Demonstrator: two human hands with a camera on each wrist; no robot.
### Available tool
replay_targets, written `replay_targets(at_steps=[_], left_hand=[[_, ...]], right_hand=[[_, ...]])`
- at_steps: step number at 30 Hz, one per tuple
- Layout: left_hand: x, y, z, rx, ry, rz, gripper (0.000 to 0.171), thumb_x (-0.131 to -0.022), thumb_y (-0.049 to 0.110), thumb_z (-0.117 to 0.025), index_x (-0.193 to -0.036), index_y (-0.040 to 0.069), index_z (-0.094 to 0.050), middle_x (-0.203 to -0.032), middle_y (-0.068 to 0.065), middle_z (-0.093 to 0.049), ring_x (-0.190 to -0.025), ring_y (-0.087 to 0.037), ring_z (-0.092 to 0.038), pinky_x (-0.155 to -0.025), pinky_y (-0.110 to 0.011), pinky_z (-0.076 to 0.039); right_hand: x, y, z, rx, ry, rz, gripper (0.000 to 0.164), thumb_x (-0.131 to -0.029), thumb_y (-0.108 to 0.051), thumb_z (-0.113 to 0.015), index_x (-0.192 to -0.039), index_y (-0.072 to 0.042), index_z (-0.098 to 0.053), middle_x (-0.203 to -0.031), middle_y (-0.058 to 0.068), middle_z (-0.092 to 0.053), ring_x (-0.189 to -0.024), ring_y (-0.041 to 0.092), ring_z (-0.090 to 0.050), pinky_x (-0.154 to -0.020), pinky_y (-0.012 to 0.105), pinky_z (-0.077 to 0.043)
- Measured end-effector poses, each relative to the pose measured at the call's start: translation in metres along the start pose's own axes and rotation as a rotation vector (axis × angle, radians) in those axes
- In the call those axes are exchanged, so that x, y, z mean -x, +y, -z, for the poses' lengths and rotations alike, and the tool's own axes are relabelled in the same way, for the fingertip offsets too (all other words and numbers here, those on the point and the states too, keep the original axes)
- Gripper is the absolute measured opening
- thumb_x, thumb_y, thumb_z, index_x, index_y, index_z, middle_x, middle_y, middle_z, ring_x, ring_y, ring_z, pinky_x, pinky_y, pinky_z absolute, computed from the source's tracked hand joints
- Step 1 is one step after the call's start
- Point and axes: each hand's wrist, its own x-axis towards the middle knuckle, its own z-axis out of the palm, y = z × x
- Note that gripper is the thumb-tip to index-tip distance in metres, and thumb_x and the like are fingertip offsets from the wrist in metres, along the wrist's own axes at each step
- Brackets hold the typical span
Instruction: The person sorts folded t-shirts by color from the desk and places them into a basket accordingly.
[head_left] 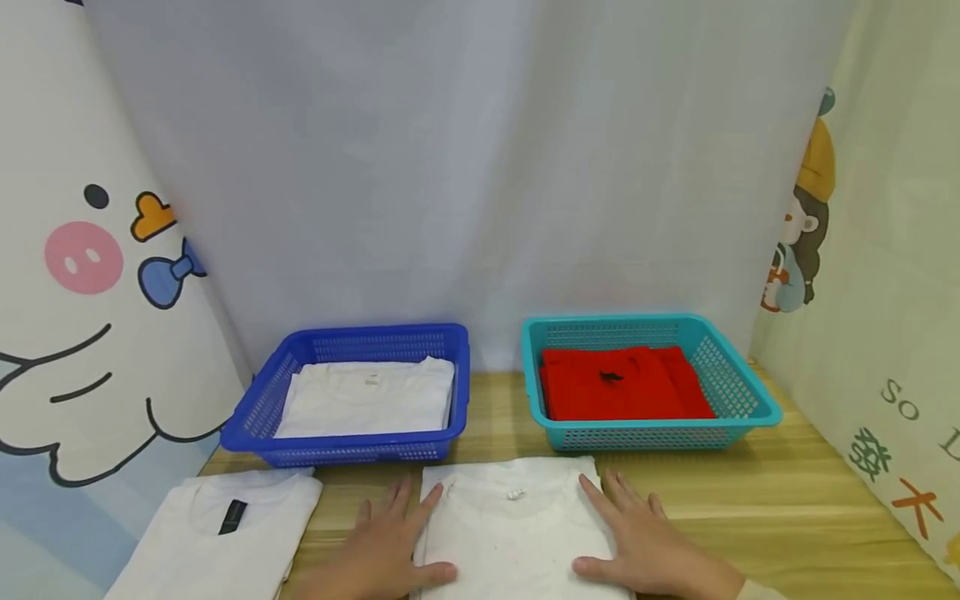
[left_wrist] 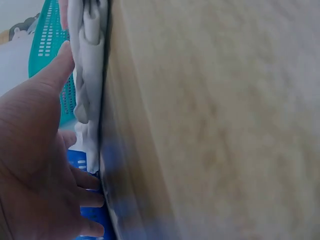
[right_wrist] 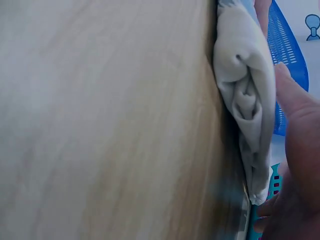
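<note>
A folded white T-shirt lies flat on the table at the front middle, its neckline toward the baskets. At its left edge is my left hand, fingers spread, the thumb and a fingertip on the cloth. My right hand rests along the opposite edge, also with straight, spread fingers. From the side, the left wrist view shows the shirt's layered folds next to the left hand. In the right wrist view the thick rolled edge of the cloth lies beside the right thumb.
A blue basket holding folded white shirts stands at the back left. Right of it, a turquoise basket holds folded red shirts. Another folded white shirt with a black label lies front left. Printed curtains surround the wooden table.
</note>
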Motion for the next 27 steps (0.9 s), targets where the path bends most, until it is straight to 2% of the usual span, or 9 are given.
replay_targets(at_steps=[4,11,15,19,22,27], left_hand=[[0.0,0.002,-0.004,-0.001,-0.015,-0.007,0.107,-0.069,0.089,-0.042,-0.153,0.023,-0.029,-0.148,-0.033,-0.027,-0.137,-0.051,-0.021,-0.094,-0.08,-0.014],[0.003,0.01,-0.001,-0.008,-0.03,-0.032,0.107,-0.073,0.087,-0.043,-0.153,0.017,-0.029,-0.149,-0.034,-0.025,-0.138,-0.05,-0.02,-0.094,-0.079,-0.017],[0.004,0.015,0.003,0.001,-0.046,-0.082,0.104,-0.075,0.083,-0.046,-0.152,0.015,-0.031,-0.147,-0.031,-0.031,-0.136,-0.048,-0.026,-0.097,-0.074,-0.024],[0.006,0.02,0.006,0.075,-0.015,-0.131,0.097,-0.078,0.071,-0.06,-0.149,0.01,-0.036,-0.143,-0.025,-0.041,-0.132,-0.045,-0.035,-0.1,-0.066,-0.031],[0.007,0.023,0.005,0.17,0.021,-0.118,0.092,-0.075,0.058,-0.073,-0.146,0.009,-0.041,-0.138,-0.022,-0.045,-0.128,-0.042,-0.04,-0.101,-0.059,-0.035],[0.007,0.024,0.006,0.375,0.042,-0.079,0.085,-0.069,0.036,-0.086,-0.14,0.01,-0.048,-0.135,-0.023,-0.047,-0.126,-0.043,-0.042,-0.1,-0.059,-0.036]], right_hand=[[0.0,-0.002,-0.003,-0.02,-0.033,0.033,0.104,-0.075,-0.076,-0.058,-0.153,-0.015,-0.027,-0.153,0.026,-0.022,-0.14,0.047,-0.018,-0.095,0.079,-0.013],[0.0,-0.007,-0.005,-0.029,-0.04,0.039,0.103,-0.076,-0.073,-0.059,-0.152,-0.011,-0.028,-0.152,0.028,-0.022,-0.139,0.046,-0.02,-0.094,0.08,-0.014],[0.001,-0.009,-0.006,-0.036,-0.016,0.044,0.103,-0.074,-0.074,-0.061,-0.15,-0.011,-0.032,-0.15,0.028,-0.027,-0.136,0.046,-0.026,-0.095,0.077,-0.019],[0.001,-0.014,-0.008,-0.053,0.032,0.027,0.1,-0.071,-0.071,-0.068,-0.147,-0.012,-0.04,-0.143,0.027,-0.035,-0.129,0.044,-0.034,-0.096,0.068,-0.032],[0.0,-0.018,-0.009,-0.097,0.05,-0.008,0.096,-0.068,-0.065,-0.075,-0.144,-0.015,-0.044,-0.133,0.022,-0.045,-0.12,0.037,-0.043,-0.09,0.06,-0.043],[-0.001,-0.02,-0.008,-0.293,0.034,-0.035,0.09,-0.067,-0.045,-0.085,-0.143,-0.017,-0.046,-0.128,0.017,-0.054,-0.111,0.031,-0.053,-0.091,0.056,-0.045]])
